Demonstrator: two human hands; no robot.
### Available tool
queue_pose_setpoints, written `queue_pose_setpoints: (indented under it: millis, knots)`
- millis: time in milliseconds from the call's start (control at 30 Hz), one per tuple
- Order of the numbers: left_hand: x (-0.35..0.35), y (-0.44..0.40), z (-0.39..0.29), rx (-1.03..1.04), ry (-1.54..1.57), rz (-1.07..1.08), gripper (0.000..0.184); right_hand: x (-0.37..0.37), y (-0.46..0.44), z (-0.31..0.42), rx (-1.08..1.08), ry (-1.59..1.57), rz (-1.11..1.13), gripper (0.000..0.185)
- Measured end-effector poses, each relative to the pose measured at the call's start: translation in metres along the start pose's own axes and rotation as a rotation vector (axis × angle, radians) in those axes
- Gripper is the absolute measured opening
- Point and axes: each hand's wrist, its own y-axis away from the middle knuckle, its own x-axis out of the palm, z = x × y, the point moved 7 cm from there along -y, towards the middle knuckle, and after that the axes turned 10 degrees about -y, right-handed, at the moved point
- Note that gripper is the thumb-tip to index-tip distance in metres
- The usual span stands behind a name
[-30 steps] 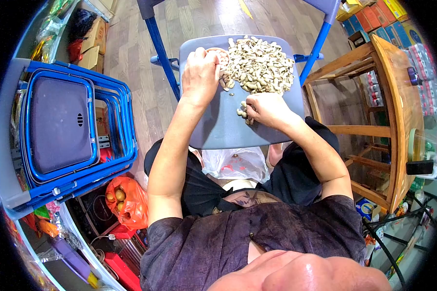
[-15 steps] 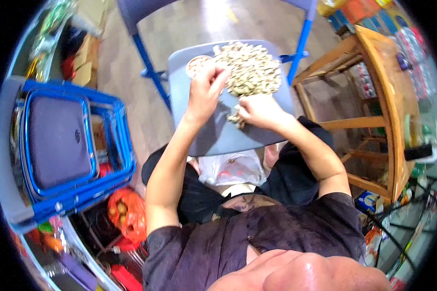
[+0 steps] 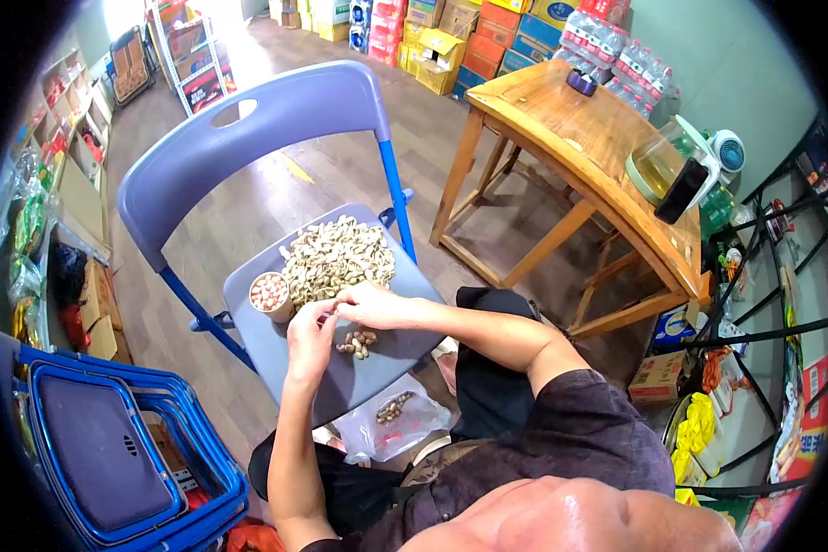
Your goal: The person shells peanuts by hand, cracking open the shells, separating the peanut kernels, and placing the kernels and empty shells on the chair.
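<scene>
A small shop or storeroom — stacked cartons (image 3: 494,41), shrink-wrapped bottles (image 3: 591,39), shelves of packaged goods (image 3: 29,207) along the sides.

- The scene is being viewed from head height, forward and down.
- The chair seat (image 3: 391,359) is being seen from near above, the boxes (image 3: 489,48) from afar.

Unshelled peanuts (image 3: 340,253), pale tan and wrinkled, heaped loosely across the far part of the chair seat (image 3: 336,388). Pinkish kernels (image 3: 268,291) up to the rim of an upright round cup (image 3: 281,314), near the seat's left edge. Browner pods (image 3: 357,344), loosely clustered around mid-seat, below the right hand (image 3: 368,305) and beside the left hand (image 3: 311,340); anything between fingertips too hidden to tell.
</scene>
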Motion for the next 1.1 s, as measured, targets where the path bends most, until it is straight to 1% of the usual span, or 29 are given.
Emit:
queue_pose_setpoints:
  millis: [33,67,100,167,233,300,367,433,467,500,567,633,700,767,833,867,1000,1100]
  knots:
    - [-0.002,-0.002,0.001,-0.015,-0.043,-0.028,0.024,-0.001,-0.003,-0.001,-0.004,0.004,-0.007,0.033]
    - [-0.005,-0.002,0.001,-0.033,-0.024,-0.057,0.016,0.002,-0.006,-0.005,0.036,-0.098,0.03,0.031]
    - [-0.002,-0.003,0.002,-0.025,-0.024,-0.059,0.016,0.003,-0.007,-0.006,0.077,-0.199,0.069,0.03]
    - [0.002,-0.005,0.018,-0.118,0.276,-0.138,0.011,0.001,-0.009,-0.003,0.067,-0.249,0.069,0.031]
    - [0.008,-0.007,0.025,-0.148,0.327,-0.126,0.009,0.003,-0.009,0.0,0.056,-0.356,0.085,0.035]
    - [0.016,-0.007,0.031,-0.15,0.457,-0.103,0.01,0.005,-0.012,-0.005,0.062,-0.361,0.093,0.036]
    - [0.017,-0.006,0.035,-0.154,0.461,-0.084,0.011,0.012,-0.014,-0.01,0.068,-0.37,0.115,0.036]
    - [0.013,-0.007,0.031,-0.154,0.467,-0.069,0.013,0.006,-0.013,-0.004,0.01,-0.358,0.081,0.042]
    - [0.012,-0.006,0.029,-0.175,0.504,-0.052,0.013,0.011,-0.013,-0.009,0.057,-0.392,0.142,0.033]
    - [0.011,-0.005,0.028,-0.197,0.54,-0.038,0.014,0.011,-0.012,-0.007,0.056,-0.393,0.151,0.033]
    - [0.01,-0.004,0.029,-0.218,0.545,-0.034,0.016,0.007,-0.01,0.001,-0.017,-0.392,0.108,0.031]
    - [0.015,-0.004,0.033,-0.228,0.61,0.001,0.015,0.008,-0.01,0.002,-0.005,-0.428,0.136,0.03]
    - [0.017,-0.005,0.035,-0.235,0.614,-0.011,0.015,0.006,-0.01,-0.001,0.036,-0.438,0.131,0.031]
    - [0.02,-0.007,0.034,-0.211,0.668,-0.006,0.014,0.005,-0.012,-0.002,0.027,-0.462,0.123,0.031]
    - [0.021,-0.008,0.035,-0.202,0.674,-0.012,0.013,0.001,-0.015,0.002,-0.077,-0.444,0.067,0.033]
    - [0.022,-0.008,0.034,-0.194,0.679,0.0,0.013,0.001,-0.015,-0.004,-0.026,-0.444,0.071,0.032]
    - [0.023,-0.007,0.031,-0.17,0.672,0.005,0.012,0.003,-0.013,-0.002,-0.013,-0.467,0.083,0.026]
    - [0.021,-0.008,0.031,-0.162,0.682,-0.009,0.014,0.006,-0.014,-0.007,0.002,-0.486,0.079,0.026]
